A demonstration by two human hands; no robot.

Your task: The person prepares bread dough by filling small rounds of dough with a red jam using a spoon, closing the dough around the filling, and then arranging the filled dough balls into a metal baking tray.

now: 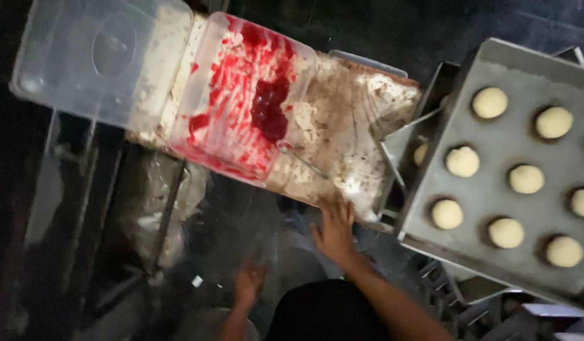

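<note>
red jam (269,108) in clear plastic tub (210,88)

Two tubs (241,95) side by side on a board (342,145), tray (494,196) of dough balls (462,161) to its right

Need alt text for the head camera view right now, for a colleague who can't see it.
A person's right hand rests at the near edge of a flour-dusted work board, the left hand lower, in shadow. A clear tub smeared with red jam sits on the board beside an empty clear tub; right, a metal tray holds round dough balls.
</note>
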